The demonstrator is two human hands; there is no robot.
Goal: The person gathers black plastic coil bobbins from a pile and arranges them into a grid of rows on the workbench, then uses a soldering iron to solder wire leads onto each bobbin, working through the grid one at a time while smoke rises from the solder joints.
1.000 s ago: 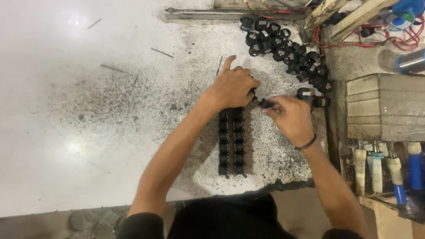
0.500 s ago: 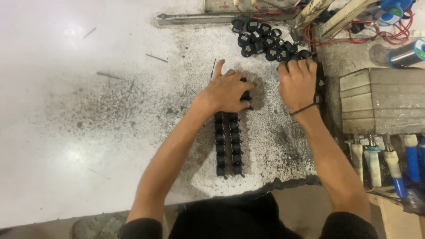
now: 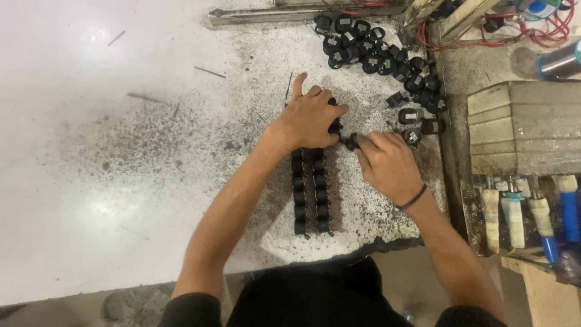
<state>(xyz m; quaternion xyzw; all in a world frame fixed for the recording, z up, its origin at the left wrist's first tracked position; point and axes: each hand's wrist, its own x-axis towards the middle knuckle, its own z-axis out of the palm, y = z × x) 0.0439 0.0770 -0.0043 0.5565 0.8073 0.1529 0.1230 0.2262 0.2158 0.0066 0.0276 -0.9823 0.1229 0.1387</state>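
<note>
My left hand point(image 3: 311, 116) lies over the far end of two rows of small black parts point(image 3: 310, 192) lined up on the white worktop point(image 3: 121, 151). Its fingers press on the topmost parts. Just to the right, my right hand point(image 3: 387, 162) pinches one small black part point(image 3: 351, 142) and holds it against the end of the rows. A loose pile of the same black parts point(image 3: 381, 57) lies beyond both hands, at the upper right.
A grey metal block point(image 3: 523, 127) stands at the right edge. Tools with white and blue handles point(image 3: 532, 212) hang below it. Red wires point(image 3: 544, 30) and a metal bar point(image 3: 302, 12) lie along the far side. Dark grit speckles the worktop.
My right hand went up to the loose pile half a second ago and has come back down with a black part to the end of the rows. My left hand stayed on the rows.
</note>
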